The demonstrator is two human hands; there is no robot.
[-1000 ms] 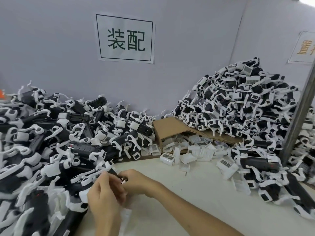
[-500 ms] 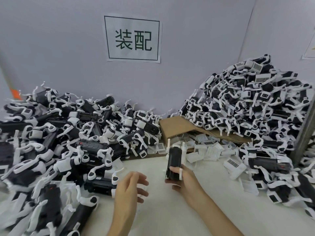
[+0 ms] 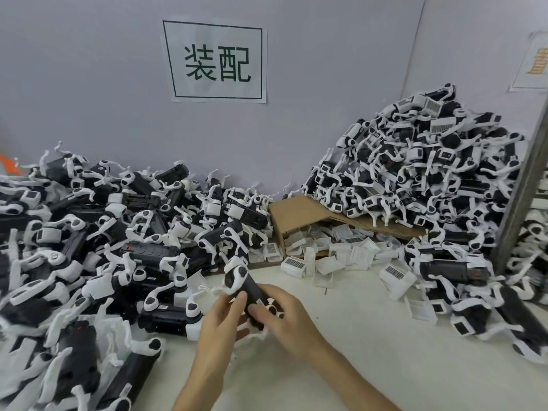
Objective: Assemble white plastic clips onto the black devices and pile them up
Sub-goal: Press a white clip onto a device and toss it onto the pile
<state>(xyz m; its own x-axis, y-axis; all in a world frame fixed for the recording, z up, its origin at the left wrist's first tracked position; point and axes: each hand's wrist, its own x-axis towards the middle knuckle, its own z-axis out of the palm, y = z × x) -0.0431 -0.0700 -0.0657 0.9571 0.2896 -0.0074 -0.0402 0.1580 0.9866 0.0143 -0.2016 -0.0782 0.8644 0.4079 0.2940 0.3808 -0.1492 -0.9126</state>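
Ideally, with the left hand [image 3: 219, 327] and right hand [image 3: 286, 317] close together, both gripping the black device [image 3: 248, 287] over the table [image 3: 385, 366], one braces its body while the other seats the white clip [image 3: 235, 274] squarely.

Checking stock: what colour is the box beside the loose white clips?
Plain brown: the cardboard box, seen best in the head view.

Two hands [image 3: 221, 324], one held device [image 3: 246, 287], two device heaps [image 3: 421, 185], one cardboard box [image 3: 299, 210].
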